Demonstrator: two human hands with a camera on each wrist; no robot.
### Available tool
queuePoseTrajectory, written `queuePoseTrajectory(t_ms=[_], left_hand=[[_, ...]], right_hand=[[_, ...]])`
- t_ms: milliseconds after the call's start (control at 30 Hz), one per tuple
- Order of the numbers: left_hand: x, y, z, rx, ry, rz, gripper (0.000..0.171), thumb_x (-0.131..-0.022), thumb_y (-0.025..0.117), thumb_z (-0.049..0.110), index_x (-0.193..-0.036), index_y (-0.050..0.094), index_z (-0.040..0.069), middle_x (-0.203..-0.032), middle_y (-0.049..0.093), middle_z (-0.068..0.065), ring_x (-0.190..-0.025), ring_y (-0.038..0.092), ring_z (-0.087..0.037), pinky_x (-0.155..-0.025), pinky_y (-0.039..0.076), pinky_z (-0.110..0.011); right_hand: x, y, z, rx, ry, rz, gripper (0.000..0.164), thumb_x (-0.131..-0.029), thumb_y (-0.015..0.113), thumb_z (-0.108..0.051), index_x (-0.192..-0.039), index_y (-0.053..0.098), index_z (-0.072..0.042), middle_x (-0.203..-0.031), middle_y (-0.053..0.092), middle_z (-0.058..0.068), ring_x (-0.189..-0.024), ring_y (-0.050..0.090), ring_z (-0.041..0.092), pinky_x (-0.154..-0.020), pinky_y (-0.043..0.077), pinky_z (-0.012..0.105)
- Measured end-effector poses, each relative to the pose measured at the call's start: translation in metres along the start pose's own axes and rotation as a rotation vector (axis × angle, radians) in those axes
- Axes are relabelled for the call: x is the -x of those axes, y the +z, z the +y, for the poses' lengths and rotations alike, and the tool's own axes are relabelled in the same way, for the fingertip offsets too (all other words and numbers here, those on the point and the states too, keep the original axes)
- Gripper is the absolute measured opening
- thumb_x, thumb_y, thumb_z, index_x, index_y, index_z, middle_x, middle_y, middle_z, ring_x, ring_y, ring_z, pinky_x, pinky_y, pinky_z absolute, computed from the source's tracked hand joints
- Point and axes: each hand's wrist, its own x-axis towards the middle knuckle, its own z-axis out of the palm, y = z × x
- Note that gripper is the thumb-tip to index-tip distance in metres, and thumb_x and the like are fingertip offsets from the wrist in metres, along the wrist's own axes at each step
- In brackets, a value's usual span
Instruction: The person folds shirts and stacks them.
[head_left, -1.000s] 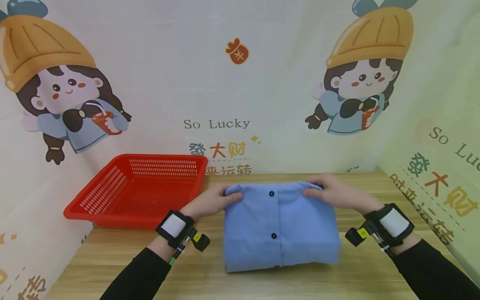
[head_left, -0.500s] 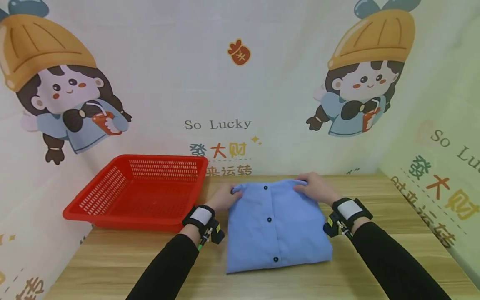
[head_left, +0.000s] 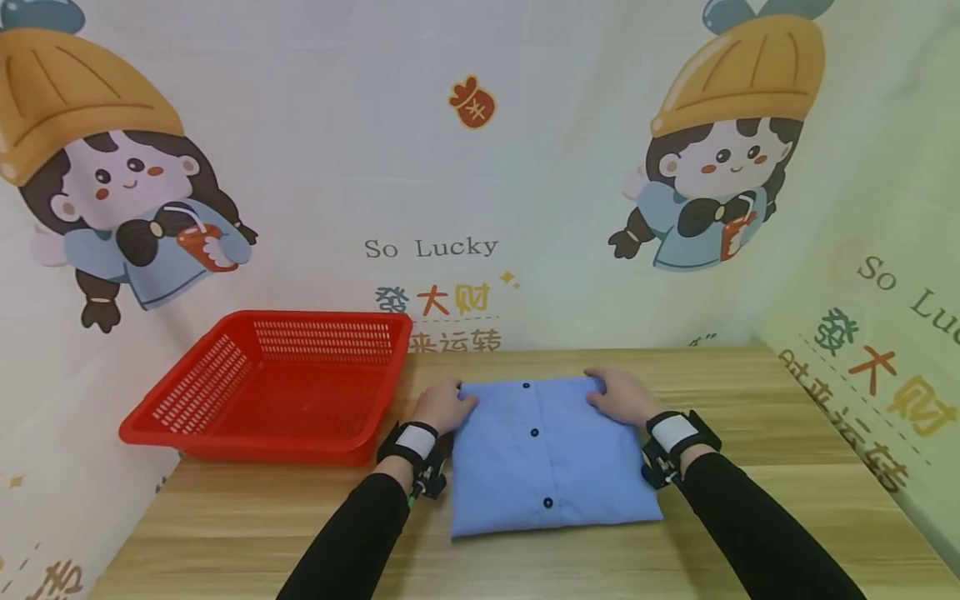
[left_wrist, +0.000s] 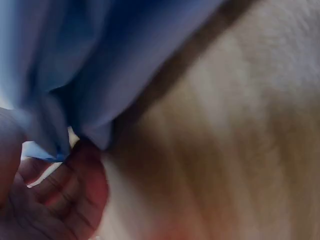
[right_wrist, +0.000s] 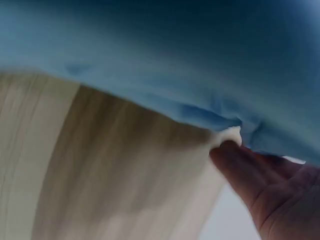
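Note:
A light blue button-up shirt [head_left: 573,454], folded into a rough rectangle, lies over the wooden table with dark buttons down its front. My left hand [head_left: 442,407] pinches its far left corner, thumb on top. At the far right corner my right hand [head_left: 624,398] grips the cloth between thumb and fingers. In the left wrist view, the curled fingers [left_wrist: 82,190] meet hanging folds of the shirt [left_wrist: 125,65]. The right wrist view shows fingertips [right_wrist: 232,157] at the lower edge of the shirt [right_wrist: 150,55], with part of the hand behind it.
A red plastic basket [head_left: 262,450] with slotted sides stands left of the shirt, close to my left hand. The wooden table [head_left: 750,467] reaches back to a printed cloth backdrop [head_left: 555,192], which also hangs along the sides.
Both hands have moved inward and lowered the shirt's far edge towards the table. The shirt now lies flatter, and three buttons show where two were plain before.

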Motion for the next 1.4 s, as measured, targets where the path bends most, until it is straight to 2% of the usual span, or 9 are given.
queuePoseTrajectory(t_ms=[100,200,333,433,567,767,933,1133,1400], left_hand=[[0.005,-0.010,0.004,-0.040,0.046,-0.016,0.049,-0.095,0.063,0.028,-0.138,0.057,0.005,-0.134,0.063,-0.018,-0.121,0.061,-0.034,-0.103,0.048,-0.050],[0.016,-0.018,0.015,-0.128,0.171,-0.047,0.050,-0.096,0.063,0.029,-0.141,0.054,0.009,-0.141,0.057,-0.018,-0.130,0.055,-0.036,-0.108,0.044,-0.051],[0.041,-0.021,0.036,-0.274,0.337,-0.173,0.057,-0.097,0.061,0.038,-0.147,0.047,0.013,-0.152,0.044,-0.021,-0.140,0.043,-0.040,-0.114,0.038,-0.054],[0.061,-0.015,0.046,-0.380,0.388,-0.302,0.065,-0.098,0.054,0.050,-0.153,0.039,0.018,-0.160,0.033,-0.019,-0.147,0.033,-0.041,-0.117,0.032,-0.057],[0.077,0.001,0.044,-0.471,0.366,-0.403,0.071,-0.097,0.044,0.063,-0.156,0.032,0.025,-0.165,0.025,-0.013,-0.152,0.024,-0.039,-0.119,0.027,-0.061],[0.082,0.021,0.027,-0.512,0.370,-0.400,0.071,-0.097,0.038,0.067,-0.157,0.030,0.030,-0.166,0.024,-0.008,-0.154,0.021,-0.035,-0.120,0.023,-0.061],[0.084,0.024,0.017,-0.544,0.415,-0.390,0.071,-0.098,0.032,0.068,-0.158,0.025,0.031,-0.168,0.018,-0.006,-0.155,0.016,-0.033,-0.122,0.019,-0.059],[0.093,0.022,0.008,-0.550,0.441,-0.423,0.071,-0.098,0.031,0.068,-0.159,0.022,0.032,-0.168,0.015,-0.005,-0.156,0.012,-0.032,-0.123,0.016,-0.059],[0.096,0.015,0.006,-0.420,0.432,-0.430,0.071,-0.096,0.042,0.066,-0.156,0.032,0.029,-0.167,0.023,-0.005,-0.155,0.018,-0.031,-0.123,0.019,-0.057]], right_hand=[[0.011,-0.012,-0.008,-0.015,0.027,-0.018,0.056,-0.100,0.054,-0.020,-0.146,0.040,0.007,-0.146,0.044,0.035,-0.136,0.043,0.052,-0.111,0.037,0.062],[0.027,-0.019,-0.020,0.024,-0.020,0.030,0.059,-0.101,0.054,-0.026,-0.149,0.037,0.004,-0.150,0.036,0.037,-0.138,0.037,0.054,-0.111,0.034,0.065],[0.049,-0.017,-0.035,0.157,-0.170,0.035,0.063,-0.099,0.057,-0.035,-0.149,0.041,0.000,-0.153,0.034,0.035,-0.142,0.033,0.053,-0.112,0.030,0.068],[0.061,-0.009,-0.043,0.229,-0.250,-0.052,0.067,-0.098,0.056,-0.044,-0.150,0.041,-0.004,-0.156,0.032,0.031,-0.146,0.028,0.050,-0.114,0.025,0.069],[0.069,0.003,-0.046,0.214,-0.233,-0.226,0.076,-0.097,0.051,-0.056,-0.154,0.035,-0.008,-0.161,0.023,0.028,-0.150,0.019,0.049,-0.117,0.018,0.069],[0.073,0.019,-0.046,0.199,-0.120,-0.393,0.088,-0.093,0.048,-0.068,-0.158,0.025,-0.013,-0.165,0.015,0.024,-0.152,0.012,0.048,-0.118,0.015,0.068],[0.079,0.028,-0.052,0.212,-0.084,-0.415,0.087,-0.095,0.046,-0.066,-0.158,0.024,-0.012,-0.165,0.013,0.025,-0.153,0.010,0.048,-0.118,0.013,0.069],[0.096,0.034,-0.063,0.158,-0.060,-0.418,0.087,-0.095,0.043,-0.068,-0.158,0.024,-0.011,-0.165,0.010,0.026,-0.153,0.005,0.049,-0.118,0.009,0.070],[0.102,0.029,-0.066,0.140,-0.085,-0.406,0.086,-0.095,0.046,-0.065,-0.156,0.029,-0.008,-0.163,0.016,0.029,-0.152,0.012,0.050,-0.119,0.014,0.067]])
